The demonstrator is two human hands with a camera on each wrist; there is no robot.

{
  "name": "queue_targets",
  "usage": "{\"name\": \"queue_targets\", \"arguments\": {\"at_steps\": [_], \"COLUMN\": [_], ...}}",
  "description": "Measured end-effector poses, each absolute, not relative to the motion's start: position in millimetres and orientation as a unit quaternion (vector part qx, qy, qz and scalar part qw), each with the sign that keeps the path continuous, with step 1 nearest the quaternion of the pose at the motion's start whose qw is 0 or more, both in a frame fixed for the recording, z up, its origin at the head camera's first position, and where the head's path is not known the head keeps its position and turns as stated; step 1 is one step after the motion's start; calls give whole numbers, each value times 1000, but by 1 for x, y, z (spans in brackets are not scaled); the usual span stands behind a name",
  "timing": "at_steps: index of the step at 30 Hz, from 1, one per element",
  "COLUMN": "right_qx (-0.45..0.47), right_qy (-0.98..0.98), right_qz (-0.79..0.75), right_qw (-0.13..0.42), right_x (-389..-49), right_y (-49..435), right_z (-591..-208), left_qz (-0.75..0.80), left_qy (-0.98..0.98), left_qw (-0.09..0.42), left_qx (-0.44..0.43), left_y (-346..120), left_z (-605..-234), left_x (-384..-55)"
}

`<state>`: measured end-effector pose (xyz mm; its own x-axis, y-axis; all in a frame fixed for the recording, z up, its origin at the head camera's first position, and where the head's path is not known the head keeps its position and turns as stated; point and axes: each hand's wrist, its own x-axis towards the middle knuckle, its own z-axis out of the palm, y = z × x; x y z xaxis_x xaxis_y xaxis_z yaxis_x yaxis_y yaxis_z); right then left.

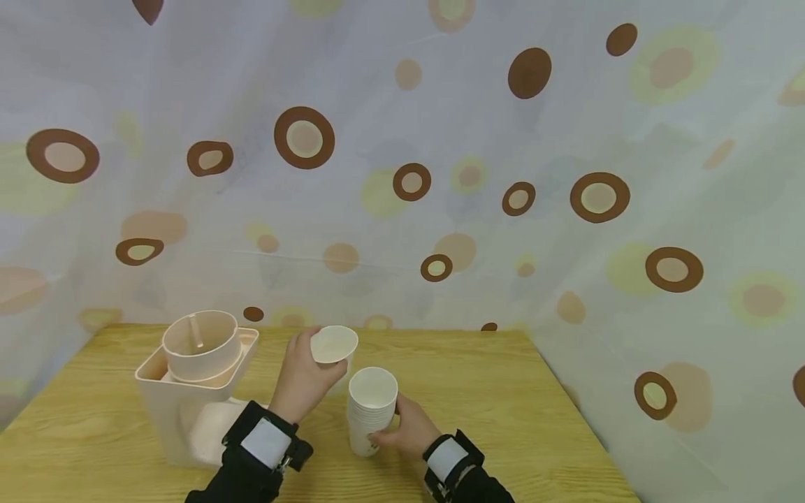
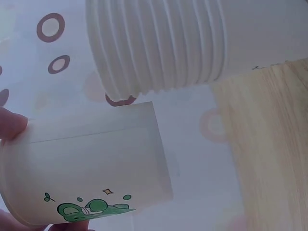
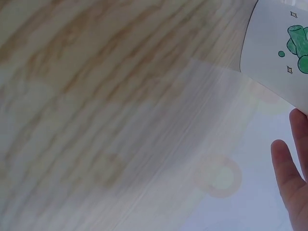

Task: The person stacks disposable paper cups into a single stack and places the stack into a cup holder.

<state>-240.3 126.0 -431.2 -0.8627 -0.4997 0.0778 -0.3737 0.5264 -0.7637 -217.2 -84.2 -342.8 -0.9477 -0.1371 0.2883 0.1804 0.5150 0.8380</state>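
My left hand [image 1: 307, 374] holds a single white paper cup [image 1: 333, 344] by its rim, thumb and fingers on either side. In the left wrist view, this paper cup [image 2: 91, 163] lies sideways across the picture, with a green cartoon print near its edge. Just right of it, my right hand [image 1: 409, 429] grips a stack of nested paper cups [image 1: 371, 412] around the side. The stacked rims [image 2: 159, 43] show as ridges above the single cup. In the right wrist view, part of the printed stack [image 3: 274, 53] appears beside the fingers [image 3: 285, 166].
On the left of the wooden table [image 1: 490, 391] stands a beige plastic container [image 1: 163, 412] with a round, open cylinder [image 1: 201, 353] set in its top. A rounded white part [image 1: 210, 429] sits at its front, beside my left wrist. Behind hangs a spotted curtain [image 1: 352, 84].
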Motion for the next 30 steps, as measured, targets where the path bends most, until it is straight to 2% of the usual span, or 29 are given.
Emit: {"name": "queue_targets", "arguments": {"at_steps": [18, 25, 30], "right_qx": [-252, -251, -246], "right_qy": [869, 866, 867], "right_qz": [-418, -424, -425], "right_qw": [77, 80, 85], "right_x": [-243, -244, -243], "right_y": [126, 126, 125], "right_z": [-430, -430, -429], "left_qz": [-499, -535, -534], "left_qy": [-845, -830, -829], "left_qw": [185, 148, 147], "left_qx": [-41, -58, -79], "left_y": [-81, -70, -61], "left_z": [-321, -318, -323], "left_x": [-207, -202, -201]}}
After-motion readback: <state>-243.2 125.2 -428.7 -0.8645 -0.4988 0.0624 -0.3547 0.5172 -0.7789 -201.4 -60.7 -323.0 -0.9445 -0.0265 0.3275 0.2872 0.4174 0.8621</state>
